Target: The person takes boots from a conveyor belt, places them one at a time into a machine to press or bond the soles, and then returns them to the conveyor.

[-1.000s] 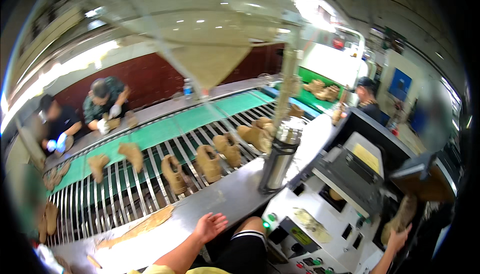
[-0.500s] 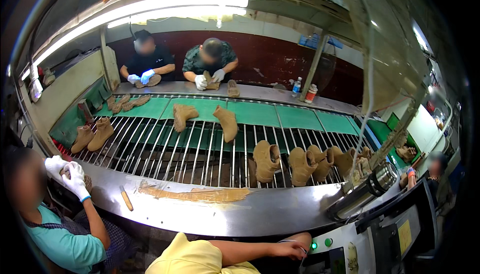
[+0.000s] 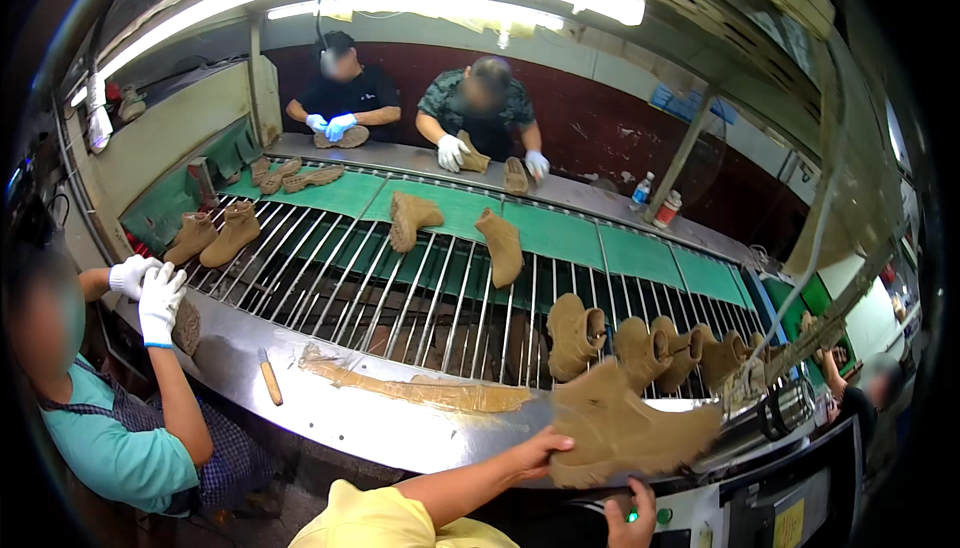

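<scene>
My left hand (image 3: pixel 545 450) reaches from a yellow sleeve and is closed on a tan suede ankle boot (image 3: pixel 630 423), at its heel end. The boot is held over the near edge of the metal counter, its toe pointing right. Just below its sole is my right hand (image 3: pixel 630 516), thumb and fingers apart, with nothing seen in it; whether a fingertip touches the sole I cannot tell. Beside that hand a green-lit button (image 3: pixel 632 517) shows on a control panel.
Several tan boots (image 3: pixel 640 353) stand on the roller conveyor (image 3: pixel 450 298) beyond the metal counter (image 3: pixel 350 433). A wooden-handled tool (image 3: pixel 270 378) lies on the counter. A person in teal (image 3: pixel 120 448) works at left; two others sit across. A steel flask (image 3: pixel 785 408) is at right.
The boot has come up into plain view over the counter edge in my left hand. My right hand has appeared below it. The whole view has shifted.
</scene>
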`<move>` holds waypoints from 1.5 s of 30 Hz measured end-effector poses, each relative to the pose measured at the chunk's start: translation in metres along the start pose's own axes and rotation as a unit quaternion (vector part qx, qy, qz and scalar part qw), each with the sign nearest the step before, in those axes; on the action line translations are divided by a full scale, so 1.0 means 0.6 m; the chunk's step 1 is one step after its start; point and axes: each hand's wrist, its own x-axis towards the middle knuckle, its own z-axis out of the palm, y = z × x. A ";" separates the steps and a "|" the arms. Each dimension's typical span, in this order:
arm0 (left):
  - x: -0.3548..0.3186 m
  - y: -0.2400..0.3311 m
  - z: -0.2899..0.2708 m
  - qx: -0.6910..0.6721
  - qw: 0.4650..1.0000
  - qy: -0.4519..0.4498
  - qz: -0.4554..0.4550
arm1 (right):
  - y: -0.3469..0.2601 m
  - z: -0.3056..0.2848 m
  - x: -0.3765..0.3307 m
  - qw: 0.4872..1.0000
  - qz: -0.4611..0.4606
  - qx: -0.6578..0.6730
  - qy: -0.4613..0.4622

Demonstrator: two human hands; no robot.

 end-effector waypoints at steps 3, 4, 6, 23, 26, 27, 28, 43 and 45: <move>-0.016 0.051 -0.106 0.050 0.986 0.129 0.092 | 0.040 0.044 0.015 0.999 -0.014 0.032 -0.008; -0.018 0.071 -0.102 0.067 0.975 0.160 0.141 | 0.097 0.057 0.012 0.994 0.070 0.089 -0.002; -0.028 0.119 -0.143 0.193 0.926 0.248 0.211 | 0.140 0.059 0.012 0.986 -0.139 -0.082 0.028; 0.078 0.224 -0.272 0.648 0.676 0.303 0.178 | 0.340 0.118 -0.029 0.938 0.136 -0.309 0.083; 0.053 0.316 -0.307 0.686 0.702 0.189 0.025 | 0.381 0.121 -0.033 0.944 0.110 -0.293 0.102; 0.046 0.355 -0.320 0.718 0.649 0.247 0.053 | 0.399 0.121 -0.026 0.930 0.111 -0.339 0.092; 0.043 0.389 -0.334 0.745 0.592 0.297 0.080 | 0.415 0.119 -0.023 0.912 0.113 -0.385 0.088; 0.108 0.845 -0.589 0.555 0.322 0.711 0.288 | 0.403 0.303 0.249 0.940 0.015 -0.330 0.087; 0.090 0.851 -0.559 0.530 0.375 0.709 0.274 | 0.389 0.280 0.228 0.945 0.012 -0.313 0.093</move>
